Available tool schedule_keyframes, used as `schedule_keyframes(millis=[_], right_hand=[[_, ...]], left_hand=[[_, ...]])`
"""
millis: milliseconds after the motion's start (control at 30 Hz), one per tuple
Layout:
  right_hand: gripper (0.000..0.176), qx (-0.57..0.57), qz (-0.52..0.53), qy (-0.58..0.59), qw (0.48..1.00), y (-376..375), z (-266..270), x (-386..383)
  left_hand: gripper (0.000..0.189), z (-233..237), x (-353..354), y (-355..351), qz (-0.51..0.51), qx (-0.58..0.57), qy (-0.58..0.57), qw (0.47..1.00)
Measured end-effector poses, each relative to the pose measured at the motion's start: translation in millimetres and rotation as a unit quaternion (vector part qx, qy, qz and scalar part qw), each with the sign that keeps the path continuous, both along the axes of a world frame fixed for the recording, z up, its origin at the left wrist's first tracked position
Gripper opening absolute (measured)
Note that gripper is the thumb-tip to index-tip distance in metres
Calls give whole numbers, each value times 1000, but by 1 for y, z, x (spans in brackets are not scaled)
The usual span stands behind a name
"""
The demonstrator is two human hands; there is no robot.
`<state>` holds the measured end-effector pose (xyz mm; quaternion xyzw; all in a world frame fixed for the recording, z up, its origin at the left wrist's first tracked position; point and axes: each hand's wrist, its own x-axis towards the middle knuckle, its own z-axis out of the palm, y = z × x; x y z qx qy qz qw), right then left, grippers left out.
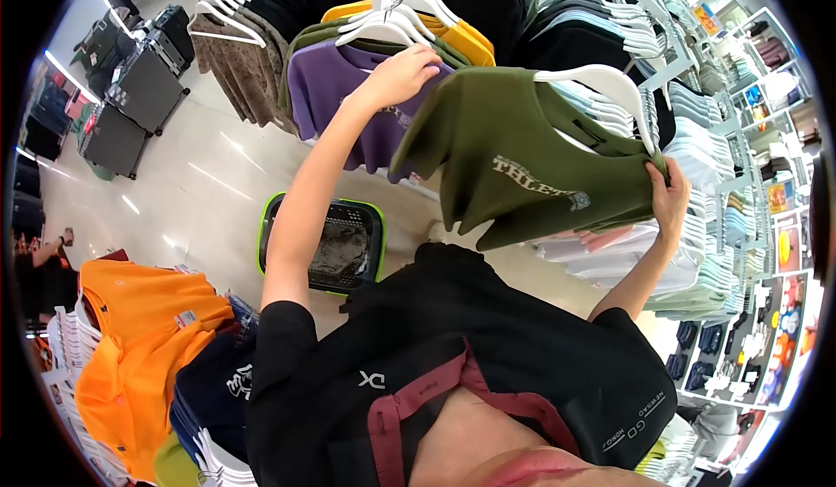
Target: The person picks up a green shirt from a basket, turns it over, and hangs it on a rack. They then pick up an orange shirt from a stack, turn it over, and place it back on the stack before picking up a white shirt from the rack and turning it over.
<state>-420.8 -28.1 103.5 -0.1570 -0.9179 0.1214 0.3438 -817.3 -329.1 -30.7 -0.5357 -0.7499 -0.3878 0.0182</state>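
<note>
The green shirt (496, 130) is held out by the right hand (670, 191), fingers pinching its edge by a white hanger (610, 76), probably keeping the lettering (533, 179) visible, while the left hand's (402, 78) bent fingers, grip unclear, sit over the purple shirt (324, 82).

Bright light; glare streaks on floor (205, 217); edges bowed, corners black.

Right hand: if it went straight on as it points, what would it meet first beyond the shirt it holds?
The right hand would probably meet the white hanger first; depth is unclear.
</note>
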Motion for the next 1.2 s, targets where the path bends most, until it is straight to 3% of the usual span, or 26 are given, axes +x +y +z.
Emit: schedule_keyframes(millis=[33, 100, 133, 167, 233, 367, 500, 533, 867, 1000, 1167, 1200], right_hand=[[13, -10, -19, -20, 1000, 6, 4, 6], [13, 4, -34, -8, 999, 13, 11, 14], [15, -2, -63, -14, 998, 14, 16, 17], [17, 20, -78, -14, 997, 14, 24, 20], [18, 54, -105, -15, 993, 26, 33, 27], [19, 96, -129, 8, 987, 40, 46, 32], [21, 82, -156, -14, 984, 48, 46, 32], [21, 80, -157, -19, 984, 49, 45, 29], [24, 91, -85, 11, 992, 84, 63, -16], [29, 82, -87, 27, 993, 128, 90, -13], [31, 101, -104, 14, 989, 124, 105, -42], [31, 150, -93, 26, 984, 110, 102, -52]], left_hand=[[29, -4, -3, 7, 1, 2, -4, 1000], [27, -14, -5, 26, 41, -23, 209, 977], [33, -22, -13, 39, 41, -41, 261, 964], [33, -31, -19, 52, 43, -39, 256, 965], [40, -40, -24, 70, 56, -156, 314, 935], [45, -59, -46, 85, 115, -183, 379, 900], [32, -59, -39, 74, 95, -172, 397, 896], [35, -60, -40, 69, 73, -124, 405, 903], [51, -52, -36, 26, -25, -170, 395, 903], [48, -47, -38, 19, -44, -174, 391, 903], [43, -51, -36, 20, -39, -202, 382, 901], [44, -50, -33, 21, -39, -197, 370, 907]])
